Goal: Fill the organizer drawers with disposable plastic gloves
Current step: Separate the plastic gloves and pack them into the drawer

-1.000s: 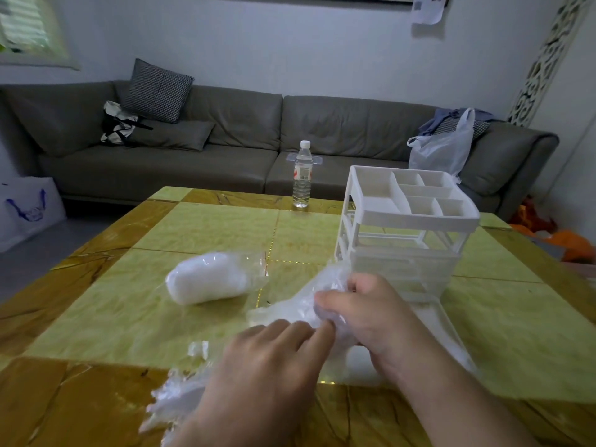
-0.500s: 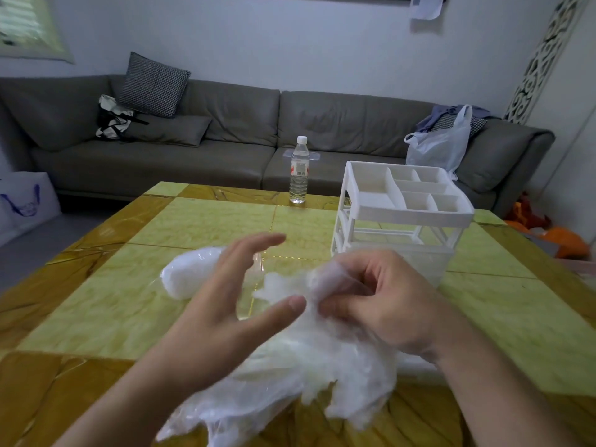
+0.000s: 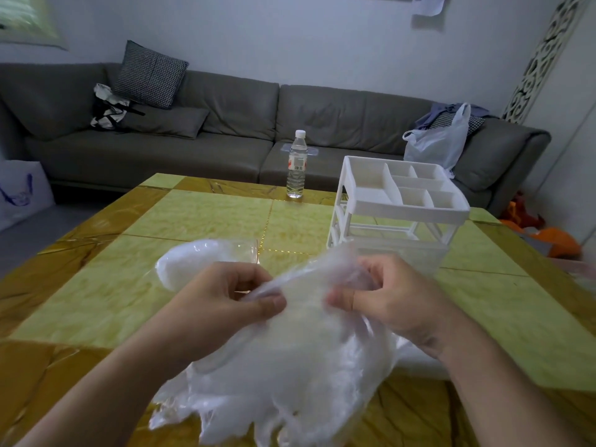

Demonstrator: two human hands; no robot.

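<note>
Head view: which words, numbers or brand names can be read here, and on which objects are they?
No text can be read.
Water bottle: red and white label, print too small and blurred.
White bag on the floor at left: blue marking, not legible as letters.
Paper on the wall at top: a dark mark, cut off and blurred.

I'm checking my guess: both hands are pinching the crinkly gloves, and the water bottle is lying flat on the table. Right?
Not quite. The water bottle stands upright at the table's far edge, as the head view shows. Both the left hand and right hand do pinch the gloves.
</note>
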